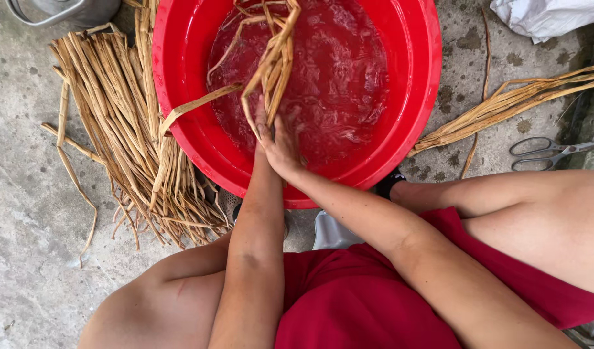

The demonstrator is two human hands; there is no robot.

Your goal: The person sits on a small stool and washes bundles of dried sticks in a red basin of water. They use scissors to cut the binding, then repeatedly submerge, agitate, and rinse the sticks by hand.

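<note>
While both hands meet low in the middle of the frame, over the near rim of the red basin, they share one small bunch of tan reed strips. Seen from the head camera, the left hand has its fingers closed round the lower end of the bunch, and the right hand is pressed against it from the right with its fingers curled on the same stems; how tightly either one grips I cannot tell, since they overlap.

That bunch stands nearly upright in the picture, its long axis running from the hands up toward the top centre, leaning slightly right, with the far ends bent and dipping into the water. One strip bends away leftward and rests on the basin's left rim.

As a judgement: the wet stems could slip through the fingers, the bent ones could crease or snap if pulled hard, and water might slosh over the near rim onto the red shorts.

A dry pile of reeds lies at upper left on the concrete floor, another sheaf at right, scissors beside it.
</note>
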